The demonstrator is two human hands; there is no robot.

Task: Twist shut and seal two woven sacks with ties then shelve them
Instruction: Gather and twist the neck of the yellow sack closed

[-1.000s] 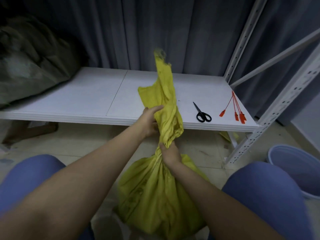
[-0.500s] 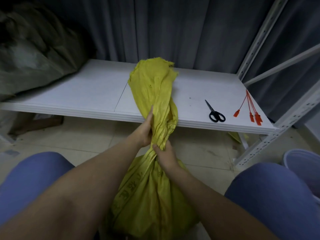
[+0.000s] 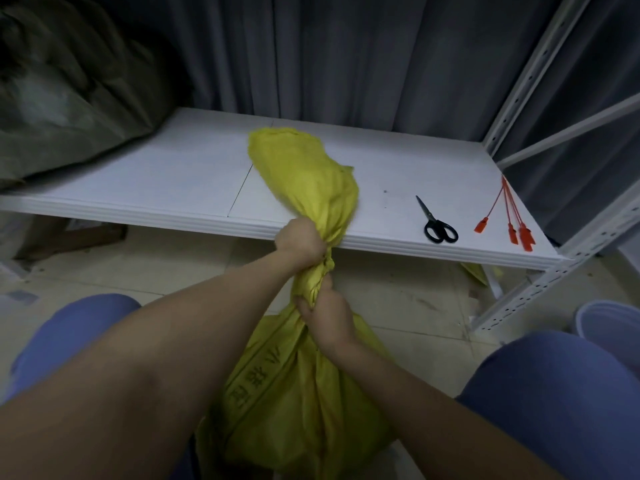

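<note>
Yellow sack neck (image 3: 316, 277) within clenched fingers (image 3: 307, 247)

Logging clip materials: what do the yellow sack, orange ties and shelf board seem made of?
Yellow sack: probably woven plastic, matte; stiff creases, printed characters. Orange ties: likely moulded plastic; thin stems, flat tags. Shelf board: white, matte; painted metal or laminate, unclear.

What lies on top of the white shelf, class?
Black scissors and red ties lie at the right end of the shelf; a dark bundle sits at the left. The loose top of the yellow sack covers the middle, hiding that patch.
</note>
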